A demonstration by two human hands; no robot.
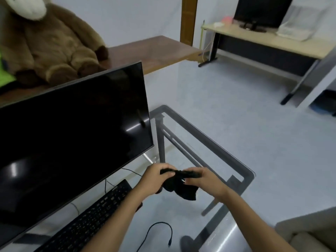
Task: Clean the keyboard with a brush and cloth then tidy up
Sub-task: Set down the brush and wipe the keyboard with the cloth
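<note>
A black cloth point(179, 187) hangs bunched between both hands above the glass table point(209, 140). My left hand point(154, 176) grips its left end and my right hand point(203, 180) grips its right end, fingers closed on it. The black keyboard point(87, 217) lies diagonally on the table below my left forearm, in front of the dark monitor point(72, 128). No brush is in view.
A loose black cable point(160, 231) lies on the glass near the front. A big brown plush toy point(49, 44) sits on a wooden table point(154, 51) behind the monitor. A second desk point(269, 40) with a small monitor stands at the far right. A beige seat corner point(307, 235) shows at the bottom right.
</note>
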